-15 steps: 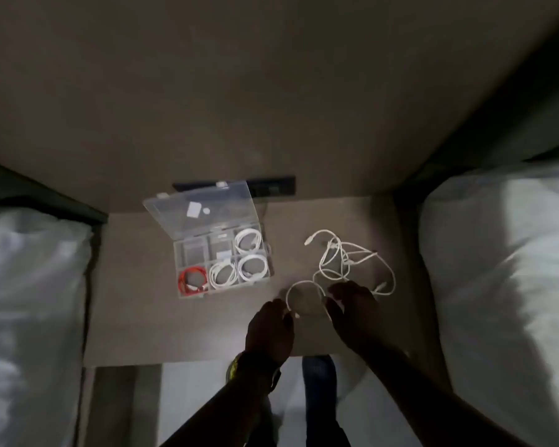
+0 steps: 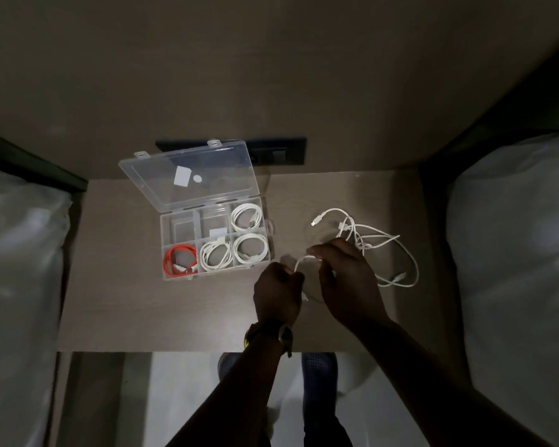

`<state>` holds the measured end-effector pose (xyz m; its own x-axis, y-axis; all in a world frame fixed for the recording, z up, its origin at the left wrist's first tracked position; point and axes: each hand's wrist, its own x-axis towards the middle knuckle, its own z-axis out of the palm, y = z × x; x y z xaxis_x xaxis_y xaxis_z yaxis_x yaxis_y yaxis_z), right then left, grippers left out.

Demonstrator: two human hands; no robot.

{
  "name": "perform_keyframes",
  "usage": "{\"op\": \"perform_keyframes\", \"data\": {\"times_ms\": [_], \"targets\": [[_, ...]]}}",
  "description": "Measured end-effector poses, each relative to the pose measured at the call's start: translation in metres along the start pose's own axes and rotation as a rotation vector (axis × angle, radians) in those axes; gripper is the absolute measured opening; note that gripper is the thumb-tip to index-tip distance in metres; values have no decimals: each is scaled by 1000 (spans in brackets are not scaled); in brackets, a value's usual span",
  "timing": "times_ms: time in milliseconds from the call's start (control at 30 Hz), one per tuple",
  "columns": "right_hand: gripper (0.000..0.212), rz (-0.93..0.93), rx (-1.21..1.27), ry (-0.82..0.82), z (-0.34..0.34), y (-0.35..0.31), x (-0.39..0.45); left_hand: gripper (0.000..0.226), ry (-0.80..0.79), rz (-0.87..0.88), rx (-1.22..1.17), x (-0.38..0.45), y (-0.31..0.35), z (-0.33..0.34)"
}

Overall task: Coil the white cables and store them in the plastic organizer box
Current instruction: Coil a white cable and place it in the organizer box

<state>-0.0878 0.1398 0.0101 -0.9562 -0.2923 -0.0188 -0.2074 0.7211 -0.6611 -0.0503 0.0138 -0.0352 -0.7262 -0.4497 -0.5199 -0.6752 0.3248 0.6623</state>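
Observation:
A clear plastic organizer box (image 2: 166,250) lies open on the wooden table (image 2: 136,311), lid tilted back. Its compartments hold three coiled white cables (image 2: 250,249) and one coiled red cable (image 2: 179,259). To its right, my left hand (image 2: 278,293) and my right hand (image 2: 346,282) both pinch a small loop of white cable (image 2: 305,260) between them, just above the table. A loose tangle of white cables (image 2: 381,243) lies beyond my right hand, trailing to the right.
White bedding flanks the table on the left (image 2: 17,269) and right (image 2: 517,253). A dark socket panel (image 2: 281,153) sits on the wall behind the box. The table's near edge runs just under my wrists, with floor and blue shoes below.
The cable loop between my hands has become smaller and tighter, and my right hand has moved up over it. The view has shifted a little.

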Motion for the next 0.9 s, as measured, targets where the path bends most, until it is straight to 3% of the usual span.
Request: {"op": "perform_keyframes", "data": {"times_ms": [100, 167, 233, 333, 400, 500, 600, 667, 767, 800, 900], "targets": [[64, -35, 94, -162, -6, -1, 14, 4, -198, -239, -799, -9, 37, -27], [57, -36, 101, -235, -6, 0, 24, 4, -368, -376, -1144, -15, 59, -45], [38, -40, 133, -222, -7, 3, 35, 7, -526, -465, -1280, -16, 79, -59], [19, 20, 280, -188, -10, 4, 49, 18, -711, -456, -1283, -15, 101, -66], [20, 91, 365, -239, -9, 4, 55, 25, -723, -363, -1363, -8, 112, -68], [28, 201, 560, -426, -11, -5, 46, 24, -621, -143, -1494, 13, 120, -80], [26, 122, 534, -634, -26, -11, 31, 23, -399, 74, -1251, 36, 116, -88], [18, -58, 336, -615, -45, -15, 33, 24, -207, 204, -852, 41, 106, -82], [20, -278, 57, -484, -71, -26, 53, 25, -181, 450, -286, 30, 87, -63], [18, -313, 43, -416, -76, -30, 61, 28, -201, 431, -208, 25, 82, -59], [13, -251, 156, -201, -77, -28, 87, 36, -347, 129, -418, 14, 81, -60]]}}
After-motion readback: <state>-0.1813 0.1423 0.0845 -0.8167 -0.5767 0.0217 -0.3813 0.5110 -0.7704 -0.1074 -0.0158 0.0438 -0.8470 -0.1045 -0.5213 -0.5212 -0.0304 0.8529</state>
